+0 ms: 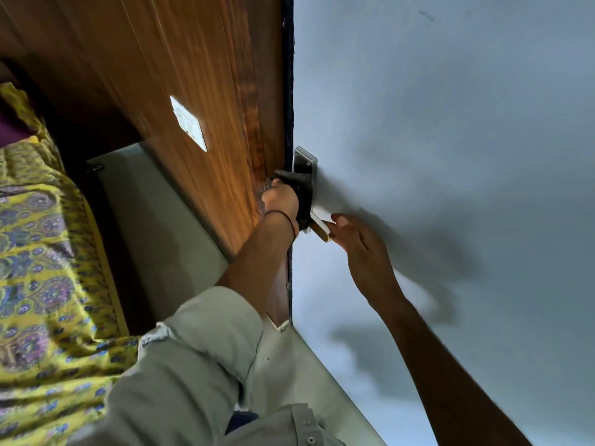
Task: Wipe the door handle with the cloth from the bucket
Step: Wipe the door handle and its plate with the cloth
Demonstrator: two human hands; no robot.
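Observation:
The metal door handle plate [305,161] sits at the edge of a pale grey-blue door [450,123]. My left hand [280,201] is closed on a dark cloth [302,193], pressing it around the handle just below the top of the plate. The lever's white and brass-coloured end [322,224] sticks out under the cloth. My right hand [357,243] pinches that end with its fingertips. The cloth hides most of the lever. No bucket is in sight.
A wood-grain wall panel [199,59] with a white switch plate [188,123] lies left of the door's dark edge. A bed with a yellow patterned cover [42,252] fills the left side. Pale floor [154,220] runs between bed and wall.

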